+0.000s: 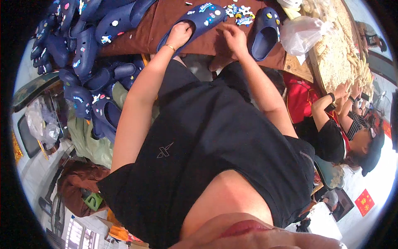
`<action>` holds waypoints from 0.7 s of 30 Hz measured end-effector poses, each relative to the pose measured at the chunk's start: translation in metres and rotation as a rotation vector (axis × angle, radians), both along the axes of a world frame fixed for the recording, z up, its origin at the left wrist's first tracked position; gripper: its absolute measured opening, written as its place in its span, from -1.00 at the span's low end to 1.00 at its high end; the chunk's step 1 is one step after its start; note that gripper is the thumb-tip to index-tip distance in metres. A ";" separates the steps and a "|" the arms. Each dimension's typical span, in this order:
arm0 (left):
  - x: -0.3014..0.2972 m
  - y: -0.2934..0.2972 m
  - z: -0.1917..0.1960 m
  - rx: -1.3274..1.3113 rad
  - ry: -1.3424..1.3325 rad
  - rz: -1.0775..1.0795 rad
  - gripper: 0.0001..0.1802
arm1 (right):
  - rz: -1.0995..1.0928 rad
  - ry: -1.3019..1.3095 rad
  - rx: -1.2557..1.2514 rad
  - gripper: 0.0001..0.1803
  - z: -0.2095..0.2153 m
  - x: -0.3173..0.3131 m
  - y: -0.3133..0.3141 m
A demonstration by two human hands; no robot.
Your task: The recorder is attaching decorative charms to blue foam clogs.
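Left hand (179,35) grips a navy clog (199,18) by its opening; right hand (234,38), fingers curled, rests just beside it on the brown cloth (166,20).

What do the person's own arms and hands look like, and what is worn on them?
Both forearms are bare. The left hand has a thin gold-coloured bracelet at the wrist. The right hand shows no ring, watch or glove. Short black sleeves of a black shirt cover the upper arms.

clog pile (78,50) | plastic bag (304,33) | co-worker's hands (346,89) | green stool (92,200)
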State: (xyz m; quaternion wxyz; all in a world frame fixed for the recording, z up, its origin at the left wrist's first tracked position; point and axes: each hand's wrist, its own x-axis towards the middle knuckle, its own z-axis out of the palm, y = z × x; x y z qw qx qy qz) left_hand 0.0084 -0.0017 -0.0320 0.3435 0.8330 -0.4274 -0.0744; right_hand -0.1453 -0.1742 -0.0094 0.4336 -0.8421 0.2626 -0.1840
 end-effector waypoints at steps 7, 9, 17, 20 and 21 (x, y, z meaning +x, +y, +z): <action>-0.029 0.008 0.029 -0.162 0.170 -0.090 -0.63 | 0.034 -0.035 -0.368 -0.86 -0.034 -0.039 0.007; -0.033 0.009 0.023 -0.105 -0.071 -0.122 -0.65 | 0.035 -0.031 -0.408 -0.87 -0.031 -0.034 0.015; -0.004 -0.020 0.082 -0.303 -0.005 -0.041 -0.74 | 0.017 -0.020 -0.478 -0.80 -0.036 -0.041 0.016; 0.041 -0.050 0.129 -0.277 -0.129 0.028 -0.70 | 0.022 -0.033 -0.474 -0.82 -0.035 -0.039 0.018; 0.068 -0.060 0.139 -0.312 -0.226 0.016 -0.68 | 0.042 -0.049 -0.476 -0.82 -0.034 -0.037 0.020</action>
